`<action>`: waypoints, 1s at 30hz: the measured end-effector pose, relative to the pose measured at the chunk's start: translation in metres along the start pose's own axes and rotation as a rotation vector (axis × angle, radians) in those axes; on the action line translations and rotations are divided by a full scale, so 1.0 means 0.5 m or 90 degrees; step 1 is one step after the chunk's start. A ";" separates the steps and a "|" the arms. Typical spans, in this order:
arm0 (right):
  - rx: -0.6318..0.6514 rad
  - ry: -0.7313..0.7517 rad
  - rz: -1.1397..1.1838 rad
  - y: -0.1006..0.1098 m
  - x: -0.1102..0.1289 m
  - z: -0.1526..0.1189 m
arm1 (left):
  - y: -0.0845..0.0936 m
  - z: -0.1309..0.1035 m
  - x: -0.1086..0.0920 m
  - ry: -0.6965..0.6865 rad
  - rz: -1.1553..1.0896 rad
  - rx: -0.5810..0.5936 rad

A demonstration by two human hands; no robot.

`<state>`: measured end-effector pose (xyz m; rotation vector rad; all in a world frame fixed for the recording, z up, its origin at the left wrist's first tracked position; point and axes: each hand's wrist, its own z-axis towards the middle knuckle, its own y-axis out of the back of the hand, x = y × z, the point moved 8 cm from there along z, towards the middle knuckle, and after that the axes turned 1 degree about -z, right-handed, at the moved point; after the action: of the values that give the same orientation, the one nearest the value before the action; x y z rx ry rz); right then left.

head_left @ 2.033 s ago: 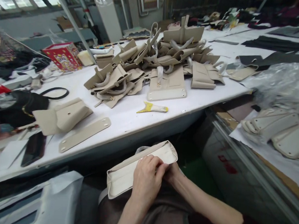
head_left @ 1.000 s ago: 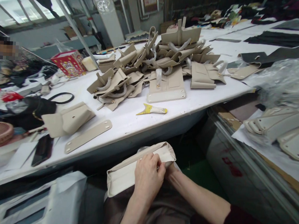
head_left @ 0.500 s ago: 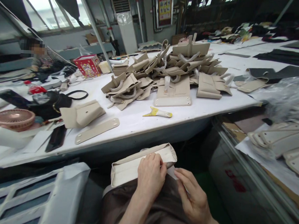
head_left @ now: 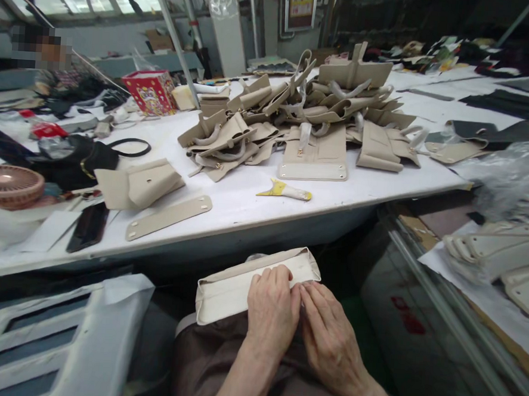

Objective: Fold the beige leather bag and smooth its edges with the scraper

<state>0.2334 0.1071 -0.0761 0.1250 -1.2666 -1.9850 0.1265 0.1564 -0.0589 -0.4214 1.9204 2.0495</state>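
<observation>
A beige bag piece [head_left: 225,295], box-shaped with a pale flat side turned up, rests tilted over my lap. My left hand [head_left: 272,309] grips its near edge, fingers curled over the pale side. Close beside it, my right hand [head_left: 330,333] pinches at the near right corner of the same bag piece; the fingertips of both hands nearly meet there. What lies under the right fingertips is hidden. On the table edge ahead lie a beige strap piece [head_left: 169,218] with snaps at its ends and a folded beige bag part [head_left: 142,184].
A heap of beige bag parts [head_left: 315,144] covers the middle of the white table [head_left: 232,211]. Near its edge lies a yellow-and-white tool [head_left: 287,190]. A phone [head_left: 87,228] and a pink fan [head_left: 8,185] are at left. Pale panels [head_left: 503,254] lie at right. Someone sits far left.
My right hand has moved left and up to the bag piece's corner, closing in on my left hand. The bag piece is still in my left hand. The view has shifted slightly.
</observation>
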 end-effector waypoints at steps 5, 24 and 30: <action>-0.006 0.026 -0.024 -0.004 0.006 0.011 | 0.001 -0.006 0.010 -0.009 -0.014 0.009; -0.017 0.071 -0.039 -0.050 0.084 0.034 | 0.052 -0.056 0.104 0.047 -0.091 -0.046; -0.008 0.109 -0.018 -0.068 0.120 0.038 | 0.069 -0.078 0.129 0.067 -0.089 -0.073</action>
<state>0.1642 0.0900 -0.0757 0.3012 -1.1477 -1.9607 0.0539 0.1166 -0.0563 -0.6833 1.7812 2.0896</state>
